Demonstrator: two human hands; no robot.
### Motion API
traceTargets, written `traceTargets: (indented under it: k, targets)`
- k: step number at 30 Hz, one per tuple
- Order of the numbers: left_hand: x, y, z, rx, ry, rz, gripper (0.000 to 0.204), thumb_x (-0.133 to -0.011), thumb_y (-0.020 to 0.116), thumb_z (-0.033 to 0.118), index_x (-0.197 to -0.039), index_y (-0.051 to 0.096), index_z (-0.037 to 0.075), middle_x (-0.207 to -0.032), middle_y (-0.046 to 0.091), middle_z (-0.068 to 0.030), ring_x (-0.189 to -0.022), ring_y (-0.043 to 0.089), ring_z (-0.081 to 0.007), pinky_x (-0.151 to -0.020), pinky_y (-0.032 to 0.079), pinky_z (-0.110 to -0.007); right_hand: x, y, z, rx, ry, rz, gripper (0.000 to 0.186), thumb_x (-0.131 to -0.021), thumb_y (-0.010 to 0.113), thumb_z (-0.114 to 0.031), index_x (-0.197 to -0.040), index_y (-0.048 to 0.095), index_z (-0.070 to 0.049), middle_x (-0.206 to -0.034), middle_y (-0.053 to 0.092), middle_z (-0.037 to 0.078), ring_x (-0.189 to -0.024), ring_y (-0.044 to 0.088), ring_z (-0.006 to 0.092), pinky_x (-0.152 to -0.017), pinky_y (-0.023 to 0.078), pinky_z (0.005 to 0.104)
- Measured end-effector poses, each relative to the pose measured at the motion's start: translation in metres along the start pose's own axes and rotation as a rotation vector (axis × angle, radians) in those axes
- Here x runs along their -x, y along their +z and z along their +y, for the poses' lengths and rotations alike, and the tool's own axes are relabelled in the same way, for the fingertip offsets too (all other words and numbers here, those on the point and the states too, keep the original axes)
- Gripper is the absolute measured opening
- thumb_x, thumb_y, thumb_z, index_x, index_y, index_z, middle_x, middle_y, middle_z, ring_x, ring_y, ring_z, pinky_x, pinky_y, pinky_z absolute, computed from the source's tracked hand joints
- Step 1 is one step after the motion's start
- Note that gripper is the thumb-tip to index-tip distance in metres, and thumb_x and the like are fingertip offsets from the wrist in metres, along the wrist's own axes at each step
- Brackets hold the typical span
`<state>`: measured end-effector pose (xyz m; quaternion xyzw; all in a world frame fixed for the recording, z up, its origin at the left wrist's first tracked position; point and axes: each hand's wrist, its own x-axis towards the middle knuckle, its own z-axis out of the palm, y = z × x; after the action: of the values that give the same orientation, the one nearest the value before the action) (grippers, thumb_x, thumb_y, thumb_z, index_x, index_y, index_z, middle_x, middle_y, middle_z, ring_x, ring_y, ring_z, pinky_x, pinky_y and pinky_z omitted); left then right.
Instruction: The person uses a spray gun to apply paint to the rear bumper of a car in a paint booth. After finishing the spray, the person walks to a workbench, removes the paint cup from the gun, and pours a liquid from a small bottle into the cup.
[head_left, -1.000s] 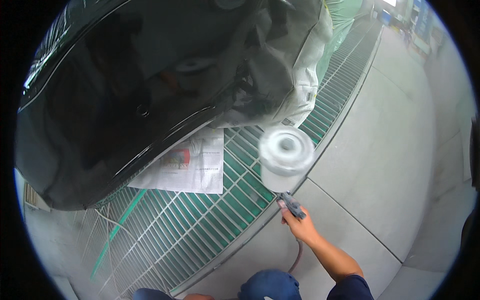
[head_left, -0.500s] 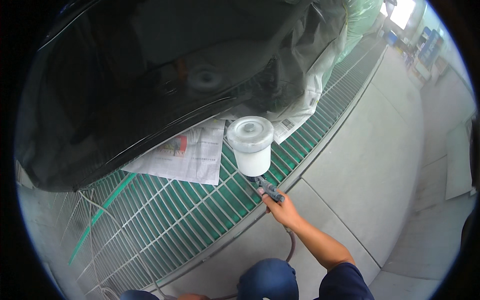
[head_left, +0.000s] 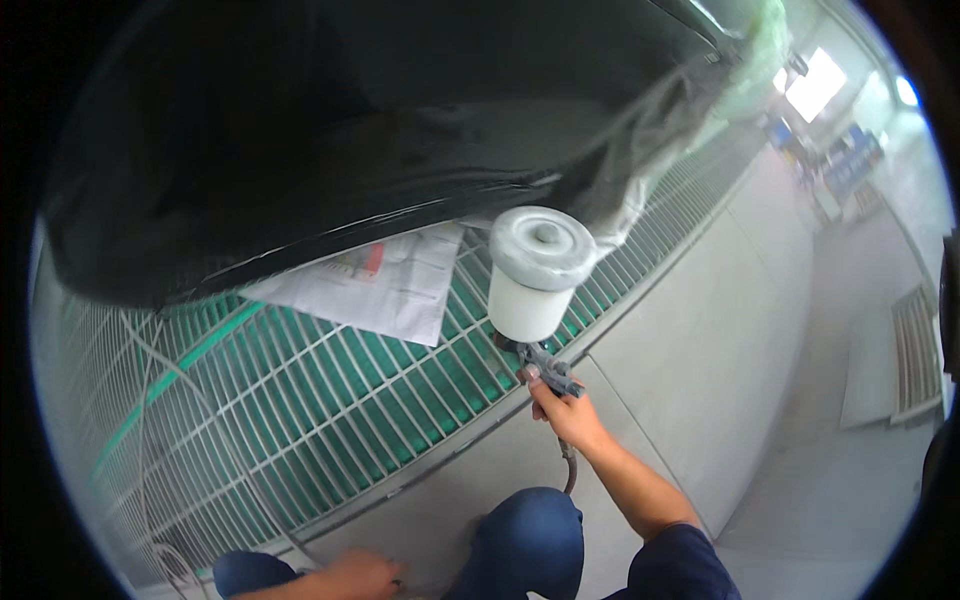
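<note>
My right hand (head_left: 568, 413) is wrapped round the handle of a grey spray gun (head_left: 550, 370). On top of the gun sits a white paint cup (head_left: 527, 305) with a round, paint-dusted grey lid, slightly tilted. A dark hose (head_left: 570, 470) hangs from under the grip. Beyond the cup is a glossy black car body panel (head_left: 350, 130); the gun stays apart from it. My left hand (head_left: 365, 573) is low at the lower edge, between my knees, smeared by motion, its fingers unclear.
Newspaper (head_left: 405, 300) hangs below the panel, over a metal floor grating (head_left: 350, 400) with green beneath. Crumpled masking sheet (head_left: 640, 150) covers the panel's right end. A pale hose (head_left: 205, 400) crosses the grating at left. Grey floor slabs (head_left: 720, 310) lie at right.
The view has shifted, so the panel and newspaper sit higher. The spray gun and cup appear slightly farther right, with the cup tilted differently. More of my left hand has come into view.
</note>
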<state>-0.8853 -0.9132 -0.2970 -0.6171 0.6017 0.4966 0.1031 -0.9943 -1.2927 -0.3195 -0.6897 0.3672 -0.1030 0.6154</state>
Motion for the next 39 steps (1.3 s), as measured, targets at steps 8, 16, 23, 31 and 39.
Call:
traceTargets:
  k: [8,16,23,31,39]
  targets:
    - [0.038,0.029,-0.024,-0.078,0.444,0.396,0.038,-0.090,0.061,0.039,-0.114,0.064,0.009,-0.087,0.067,-0.0132,-0.091,0.066,-0.0338,-0.079,0.054,-0.047,0.044,0.110,-0.052,0.077,-0.013,-0.273,0.056,-0.097,0.062,-0.016,-0.144,0.038,0.002,-0.096,0.064,0.005,-0.069,0.059,0.0099,-0.059,0.051,0.0257]
    - [0.089,0.081,-0.048,-0.005,0.517,0.307,0.028,-0.086,0.059,0.027,-0.097,0.070,0.004,-0.086,0.070,-0.0216,-0.081,0.068,-0.0412,-0.075,0.053,-0.051,0.066,0.245,-0.078,0.339,-0.167,-0.517,0.048,-0.095,0.067,-0.020,-0.134,0.052,0.003,-0.076,0.065,0.004,-0.066,0.061,0.0088,-0.058,0.051,0.0286]
    - [0.107,0.106,-0.115,-0.116,0.541,0.208,0.033,-0.088,0.060,0.035,-0.102,0.069,0.007,-0.087,0.070,-0.0183,-0.085,0.068,-0.0385,-0.076,0.054,-0.050,0.110,0.352,-0.115,0.384,-0.251,-0.643,0.047,-0.093,0.065,-0.015,-0.135,0.053,0.003,-0.094,0.070,0.014,-0.080,0.068,0.0212,-0.072,0.053,0.0339]
    - [0.119,0.105,-0.189,-0.071,0.553,0.101,0.039,-0.089,0.059,0.044,-0.097,0.070,0.008,-0.092,0.071,-0.0185,-0.089,0.069,-0.0390,-0.076,0.054,-0.050,0.159,0.422,-0.152,0.365,-0.370,-0.633,0.048,-0.095,0.066,-0.015,-0.137,0.051,0.003,-0.110,0.069,0.019,-0.092,0.069,0.0263,-0.082,0.053,0.0366]
    - [0.137,0.154,-0.214,0.077,0.709,0.459,0.023,-0.085,0.058,0.022,-0.090,0.071,0.004,-0.089,0.071,-0.0216,-0.082,0.069,-0.0404,-0.073,0.053,-0.051,0.149,0.451,-0.144,0.235,-0.470,-0.723,0.049,-0.094,0.065,-0.010,-0.137,0.050,0.005,-0.115,0.068,0.021,-0.102,0.068,0.0279,-0.088,0.052,0.0372]
